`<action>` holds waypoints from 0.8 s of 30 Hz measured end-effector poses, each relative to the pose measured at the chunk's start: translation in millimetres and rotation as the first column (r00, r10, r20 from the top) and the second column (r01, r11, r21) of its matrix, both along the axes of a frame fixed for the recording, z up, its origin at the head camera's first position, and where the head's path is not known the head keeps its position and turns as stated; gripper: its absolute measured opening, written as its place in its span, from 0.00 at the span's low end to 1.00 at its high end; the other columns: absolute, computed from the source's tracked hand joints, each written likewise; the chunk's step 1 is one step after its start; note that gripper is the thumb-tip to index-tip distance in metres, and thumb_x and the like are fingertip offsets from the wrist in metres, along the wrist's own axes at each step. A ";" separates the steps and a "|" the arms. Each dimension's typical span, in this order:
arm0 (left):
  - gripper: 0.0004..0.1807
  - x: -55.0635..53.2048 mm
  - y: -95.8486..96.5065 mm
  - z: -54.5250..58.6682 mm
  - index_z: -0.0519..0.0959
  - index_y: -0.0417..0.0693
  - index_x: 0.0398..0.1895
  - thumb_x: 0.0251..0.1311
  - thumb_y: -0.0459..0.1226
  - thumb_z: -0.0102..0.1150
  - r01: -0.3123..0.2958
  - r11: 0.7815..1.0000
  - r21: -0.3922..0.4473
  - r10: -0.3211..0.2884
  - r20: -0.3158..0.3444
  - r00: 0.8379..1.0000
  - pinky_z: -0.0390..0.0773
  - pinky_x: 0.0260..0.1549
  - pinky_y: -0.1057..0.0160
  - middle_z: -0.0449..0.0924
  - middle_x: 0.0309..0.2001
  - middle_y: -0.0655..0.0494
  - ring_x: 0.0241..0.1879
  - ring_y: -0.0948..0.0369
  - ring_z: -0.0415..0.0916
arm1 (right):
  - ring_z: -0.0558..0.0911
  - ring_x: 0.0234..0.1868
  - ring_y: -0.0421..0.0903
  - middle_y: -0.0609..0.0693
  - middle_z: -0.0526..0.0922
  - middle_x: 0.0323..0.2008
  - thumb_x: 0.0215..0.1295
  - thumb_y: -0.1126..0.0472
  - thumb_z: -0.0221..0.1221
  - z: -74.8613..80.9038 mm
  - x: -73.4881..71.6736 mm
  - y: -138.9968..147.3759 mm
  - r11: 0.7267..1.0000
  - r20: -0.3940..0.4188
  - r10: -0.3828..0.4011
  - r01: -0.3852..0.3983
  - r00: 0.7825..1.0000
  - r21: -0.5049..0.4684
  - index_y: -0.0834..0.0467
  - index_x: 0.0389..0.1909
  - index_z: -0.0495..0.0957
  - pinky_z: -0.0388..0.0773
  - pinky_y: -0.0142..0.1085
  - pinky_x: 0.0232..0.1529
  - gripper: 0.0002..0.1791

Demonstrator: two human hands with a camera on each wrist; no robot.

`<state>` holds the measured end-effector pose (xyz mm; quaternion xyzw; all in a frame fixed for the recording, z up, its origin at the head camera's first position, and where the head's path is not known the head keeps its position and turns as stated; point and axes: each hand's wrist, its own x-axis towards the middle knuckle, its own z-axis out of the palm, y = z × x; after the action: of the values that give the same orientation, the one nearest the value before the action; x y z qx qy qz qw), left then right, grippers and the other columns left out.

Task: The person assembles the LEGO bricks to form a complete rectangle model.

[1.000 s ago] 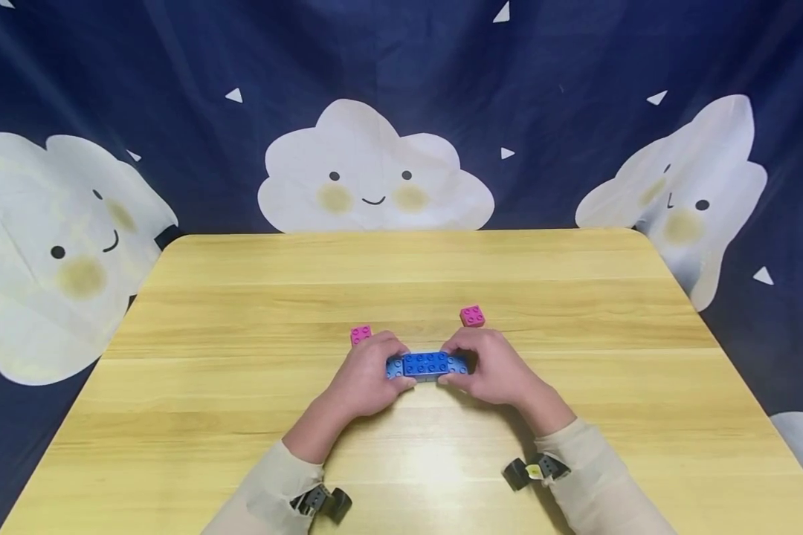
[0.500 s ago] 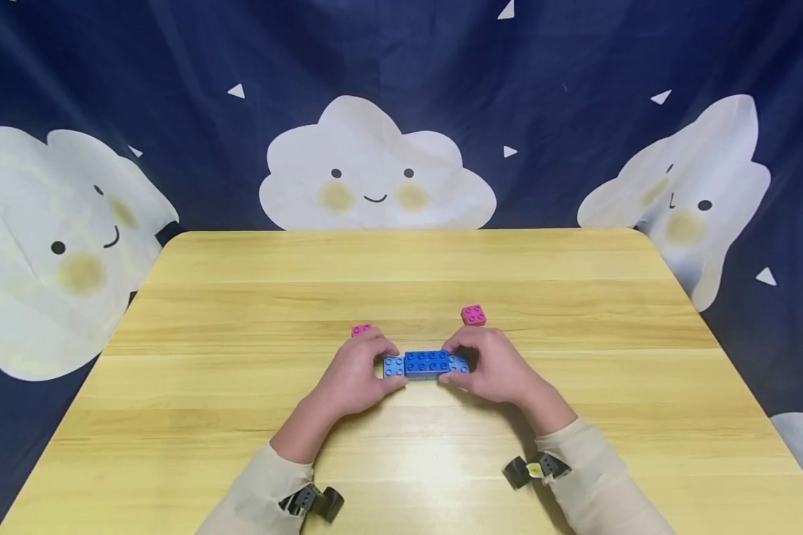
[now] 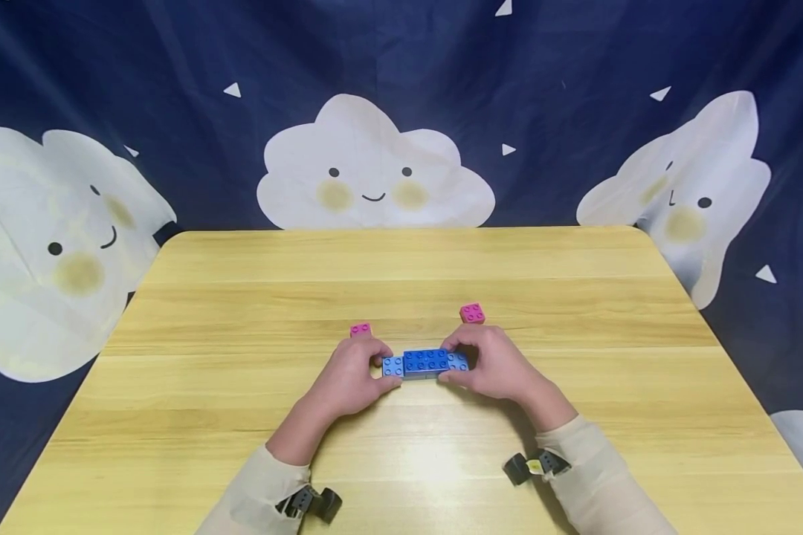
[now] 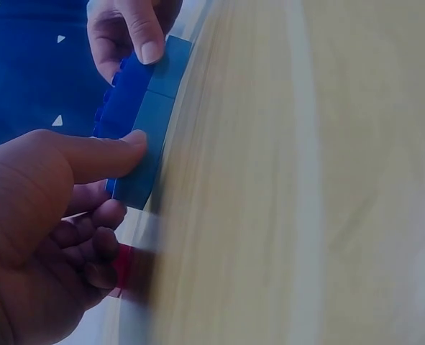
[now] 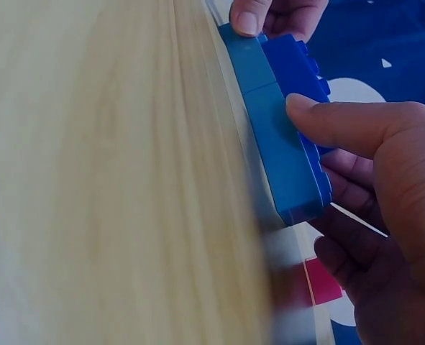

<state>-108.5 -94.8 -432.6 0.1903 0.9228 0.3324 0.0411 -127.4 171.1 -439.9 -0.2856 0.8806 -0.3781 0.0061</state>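
In the head view, a dark blue toy brick (image 3: 425, 362) sits across two light blue bricks laid end to end. The left light blue brick (image 3: 392, 366) and the right light blue brick (image 3: 458, 362) stick out past it on either side, studs up. My left hand (image 3: 349, 377) pinches the left end, thumb on the near side and fingers behind. At the opposite end my right hand (image 3: 498, 365) grips the bricks the same way, its thumb (image 5: 303, 109) near the seam with the dark blue brick in the right wrist view. The rear fingertips are partly hidden.
Two pink bricks lie on the wooden table (image 3: 401, 267): a left pink brick (image 3: 360, 330) just behind my left hand and a right pink brick (image 3: 472, 313) behind my right. A dark blue cloth (image 3: 542, 74) with cloud shapes hangs beyond the table.
My left hand has slid left along the bricks to their end, uncovering the left light blue brick's studs. The right hand keeps its grip and the bricks stay nearly in place.
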 end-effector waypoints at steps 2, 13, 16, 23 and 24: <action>0.19 0.4 0.3 0.4 0.83 0.42 0.39 0.48 0.41 0.80 -0.002 1.000 0.005 0.002 0.007 1.000 0.72 0.38 0.58 0.74 0.31 0.60 0.33 0.60 0.69 | 0.79 0.39 0.40 0.39 0.83 0.37 0.43 0.55 0.81 1.5 -0.1 1.1 1.000 0.001 0.000 0.000 1.000 0.003 0.54 0.40 0.84 0.76 0.40 0.47 0.22; 0.19 1.8 0.3 1.5 0.83 0.40 0.40 0.48 0.41 0.79 -0.009 1.000 0.020 0.009 0.020 1.000 0.72 0.39 0.58 0.74 0.30 0.59 0.33 0.60 0.70 | 0.80 0.42 0.45 0.47 0.84 0.37 0.50 0.59 0.77 7.3 -4.7 17.1 0.991 -0.032 0.006 -0.011 0.999 -0.135 0.59 0.43 0.84 0.74 0.44 0.50 0.20; 0.20 1.9 0.4 1.3 0.84 0.39 0.40 0.49 0.41 0.79 -0.005 1.000 0.014 0.005 0.019 1.000 0.73 0.39 0.58 0.75 0.31 0.59 0.33 0.60 0.70 | 0.81 0.39 0.48 0.50 0.83 0.36 0.50 0.62 0.76 6.6 -8.7 22.3 0.986 -0.076 -0.019 0.007 0.997 -0.165 0.61 0.44 0.84 0.76 0.45 0.47 0.20; 0.20 1.6 0.8 1.9 0.84 0.38 0.42 0.50 0.40 0.78 0.004 1.000 0.004 -0.004 0.015 1.000 0.73 0.38 0.58 0.75 0.32 0.58 0.34 0.60 0.70 | 0.80 0.37 0.52 0.51 0.84 0.36 0.49 0.65 0.77 7.8 -20.0 32.7 0.979 -0.111 -0.136 0.116 0.985 -0.170 0.62 0.45 0.84 0.79 0.49 0.44 0.21; 0.20 1.8 0.8 2.4 0.84 0.38 0.42 0.50 0.40 0.78 0.003 1.000 0.004 -0.003 0.016 1.000 0.73 0.38 0.58 0.75 0.31 0.58 0.34 0.59 0.70 | 0.80 0.37 0.52 0.51 0.83 0.36 0.49 0.64 0.77 7.4 -21.9 34.1 0.979 -0.114 -0.151 0.133 0.982 -0.158 0.62 0.45 0.84 0.78 0.49 0.43 0.21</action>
<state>-106.7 -94.0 -430.2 0.1889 0.9216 0.3355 0.0486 -149.4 205.2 -432.5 -0.2447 0.8666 -0.4237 -0.0977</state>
